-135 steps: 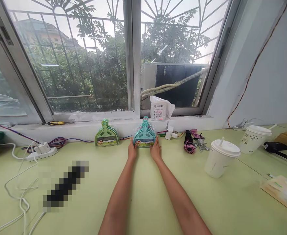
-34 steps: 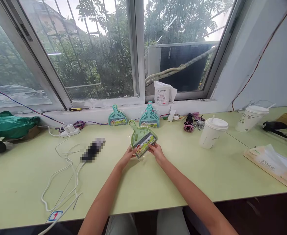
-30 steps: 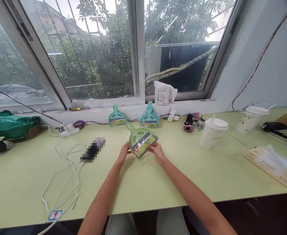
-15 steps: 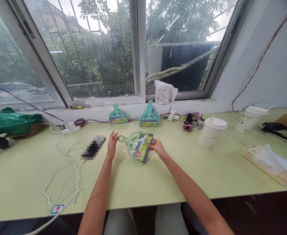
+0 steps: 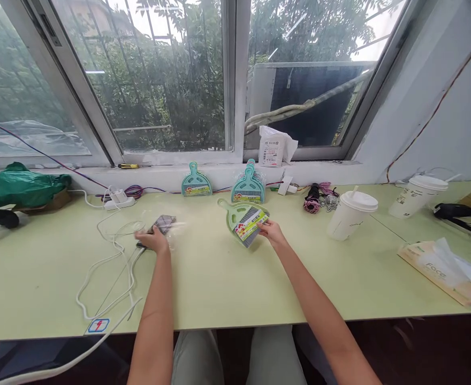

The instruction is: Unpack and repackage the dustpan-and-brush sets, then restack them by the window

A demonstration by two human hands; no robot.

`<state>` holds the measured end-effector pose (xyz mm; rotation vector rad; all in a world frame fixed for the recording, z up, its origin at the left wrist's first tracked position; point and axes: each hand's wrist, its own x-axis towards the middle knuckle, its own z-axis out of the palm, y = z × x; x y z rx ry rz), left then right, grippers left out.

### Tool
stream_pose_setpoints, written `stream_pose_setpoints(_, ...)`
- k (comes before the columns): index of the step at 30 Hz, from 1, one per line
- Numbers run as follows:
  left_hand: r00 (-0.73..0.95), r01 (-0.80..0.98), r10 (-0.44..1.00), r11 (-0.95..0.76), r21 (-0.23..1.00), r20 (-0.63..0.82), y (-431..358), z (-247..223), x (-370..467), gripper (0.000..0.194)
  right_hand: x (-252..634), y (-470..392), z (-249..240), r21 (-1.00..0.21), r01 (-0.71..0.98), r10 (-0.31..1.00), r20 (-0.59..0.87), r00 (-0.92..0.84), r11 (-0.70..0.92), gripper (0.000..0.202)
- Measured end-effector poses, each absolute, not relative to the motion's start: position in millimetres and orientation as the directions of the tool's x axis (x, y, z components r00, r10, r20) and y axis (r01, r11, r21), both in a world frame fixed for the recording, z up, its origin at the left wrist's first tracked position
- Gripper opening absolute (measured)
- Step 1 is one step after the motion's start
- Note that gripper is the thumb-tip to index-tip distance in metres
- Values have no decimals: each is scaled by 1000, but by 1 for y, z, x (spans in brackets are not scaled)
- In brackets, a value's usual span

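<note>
My right hand (image 5: 271,232) is closed on the lower right edge of a green dustpan (image 5: 232,215) that carries a grey-bristled brush and a colourful label (image 5: 250,224). The dustpan's handle points to the upper left. Over by the phone (image 5: 164,223), my left hand (image 5: 152,239) pinches a clear plastic bag (image 5: 176,230), which is blurred and hangs above the table. The hand covers part of the phone.
Against the wall stand one wrapped dustpan set (image 5: 196,182) and a stack of them (image 5: 248,184). White cables (image 5: 95,266) and a power strip (image 5: 119,202) lie left. Cups (image 5: 350,216) and a tissue pack (image 5: 440,270) are right.
The clear bag has come off the dustpan and moved left with my left hand, which has closed. My right hand and the dustpan have shifted slightly right and up.
</note>
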<state>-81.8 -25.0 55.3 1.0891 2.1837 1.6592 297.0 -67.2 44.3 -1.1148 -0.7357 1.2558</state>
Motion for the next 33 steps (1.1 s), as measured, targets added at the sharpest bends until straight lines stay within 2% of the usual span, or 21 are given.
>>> stream_pose_setpoints(2, -852, 451, 379, 177, 875, 362, -35, 59, -91, 94, 301, -64, 39, -914, -400, 958, -167, 235, -62, 19)
stream_pose_setpoints(3, -866, 479, 262, 191, 857, 426, -39, 62, -91, 102, 302, -63, 36, -907, -416, 955, -180, 236, -68, 19)
stream_pose_setpoints(4, -844, 530, 210, 180, 829, 494, -43, 65, -89, 107, 301, -62, 34, -900, -429, 953, -192, 235, -75, 19)
stream_pose_setpoints(5, -804, 585, 231, 138, 799, 548, -45, 68, -83, 105, 299, -62, 32, -894, -441, 950, -201, 238, -79, 20)
stream_pose_setpoints(6, -759, 622, 301, 70, 780, 578, -46, 70, -75, 98, 296, -62, 30, -890, -450, 949, -204, 240, -77, 21)
stream_pose_setpoints(8, -623, 586, 564, -123, 801, 542, -44, 72, -50, 74, 287, -63, 29, -887, -458, 953, -188, 237, -61, 22)
stream_pose_setpoints(10, -336, 344, 868, -249, 905, 367, -42, 68, -16, 59, 276, -66, 28, -894, -446, 961, -151, 231, -34, 24)
stream_pose_setpoints(11, -158, 163, 964, -190, 968, 216, -41, 64, 1, 59, 270, -68, 28, -900, -436, 967, -127, 221, -18, 25)
stream_pose_setpoints(12, 41, 20, 996, -82, 996, 81, -41, 58, 17, 62, 265, -70, 29, -905, -425, 974, -99, 206, -2, 26)
stream_pose_setpoints(13, 184, -62, 983, -5, 998, 17, -42, 52, 30, 65, 261, -71, 29, -913, -409, 979, -72, 191, 12, 27)
stream_pose_setpoints(14, 249, -100, 968, 49, 994, -23, -43, 46, 40, 67, 258, -72, 30, -925, -381, 984, -54, 169, 14, 27)
stream_pose_setpoints(16, 231, -143, 971, 90, 986, -55, -43, 36, 51, 71, 259, -72, 31, -960, -272, 992, -96, 80, -71, 24)
stream_pose_setpoints(18, 102, -164, 993, 71, 984, -55, -41, 29, 50, 65, 268, -70, 32, -967, -132, 976, -218, -15, -218, 20)
stream_pose_setpoints(20, -20, -165, 999, 29, 986, -33, -35, 25, 43, 56, 286, -65, 32, -951, -89, 954, -299, -3, -298, 19)
stream_pose_setpoints(22, -93, -152, 996, -16, 988, 1, -29, 23, 36, 51, 308, -61, 31, -949, -212, 945, -273, 183, -233, 17)
stream_pose_setpoints(25, -120, -128, 991, -75, 989, 59, -23, 20, 31, 52, 339, -58, 30, -895, -445, 833, -266, 485, -27, 18)
stream_pose_setpoints(28, -90, -69, 986, -150, 986, 143, -23, 19, 33, 51, 347, -59, 32, -852, -524, 804, -321, 500, -14, 23)
stream_pose_setpoints(30, -47, -18, 979, -200, 980, 199, -26, 20, 38, 50, 335, -61, 35, -904, -423, 834, -282, 474, -64, 23)
stream_pose_setpoints(31, -21, 2, 974, -225, 974, 225, -28, 20, 41, 51, 324, -64, 37, -948, -311, 853, -220, 473, -72, 24)
stream_pose_setpoints(33, 44, 25, 961, -275, 961, 274, -34, 22, 49, 51, 294, -71, 41, -998, 60, 882, 44, 469, 18, 25)
